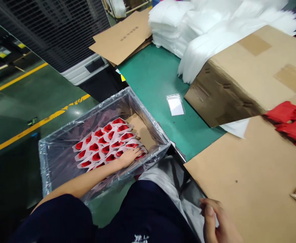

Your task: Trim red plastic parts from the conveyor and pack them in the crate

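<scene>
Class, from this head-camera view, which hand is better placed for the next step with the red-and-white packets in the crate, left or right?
Probably the left: the left hand already lies on the red-and-white packets inside the plastic-lined crate. The right hand is outside the crate, by the cardboard sheet.

White packets with red centres [104, 145], overlapping in neat rows

Green-topped workbench [153, 77] bearing a pile of white sheet bags [168, 27], a taped cardboard carton [254, 71] and flattened cardboard sheets [122, 33]. A small clear plastic sleeve [175, 105] lies on the green surface. Folded red pieces [285, 113] sit just beside the carton, at right. Upper left: black mesh panel [49, 30], above a green floor [18, 101] with yellow lines [36, 123].
</scene>
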`<state>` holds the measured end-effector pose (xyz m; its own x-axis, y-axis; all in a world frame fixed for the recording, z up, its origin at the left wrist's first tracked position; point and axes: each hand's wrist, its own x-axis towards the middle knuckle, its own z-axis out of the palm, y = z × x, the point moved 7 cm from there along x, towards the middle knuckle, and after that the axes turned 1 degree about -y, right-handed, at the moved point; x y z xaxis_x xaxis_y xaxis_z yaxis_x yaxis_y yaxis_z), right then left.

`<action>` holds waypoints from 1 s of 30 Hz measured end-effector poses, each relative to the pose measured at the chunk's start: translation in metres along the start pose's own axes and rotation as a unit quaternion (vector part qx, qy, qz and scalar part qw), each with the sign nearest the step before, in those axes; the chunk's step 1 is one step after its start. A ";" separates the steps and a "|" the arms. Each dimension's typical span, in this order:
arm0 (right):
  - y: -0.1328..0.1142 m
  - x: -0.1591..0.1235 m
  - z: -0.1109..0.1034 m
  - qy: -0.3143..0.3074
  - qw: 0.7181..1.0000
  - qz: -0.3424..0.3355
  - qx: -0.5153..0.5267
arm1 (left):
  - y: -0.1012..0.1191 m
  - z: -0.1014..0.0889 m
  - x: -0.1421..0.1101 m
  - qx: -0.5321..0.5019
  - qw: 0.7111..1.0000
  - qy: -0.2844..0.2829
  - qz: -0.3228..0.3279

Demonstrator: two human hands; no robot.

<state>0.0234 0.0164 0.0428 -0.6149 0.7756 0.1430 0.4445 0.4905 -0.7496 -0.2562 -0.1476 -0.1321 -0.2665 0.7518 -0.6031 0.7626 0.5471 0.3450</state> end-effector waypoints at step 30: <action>0.194 0.097 -0.154 0.313 0.914 0.125 0.227 | 0.494 -0.091 0.130 -0.725 0.616 -0.187 0.245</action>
<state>0.1503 0.2479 0.0107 0.0251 0.9858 0.1660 0.1156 0.1621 -0.9800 0.0323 0.2540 0.0258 0.1469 0.9684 -0.2016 -0.7020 0.2457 0.6685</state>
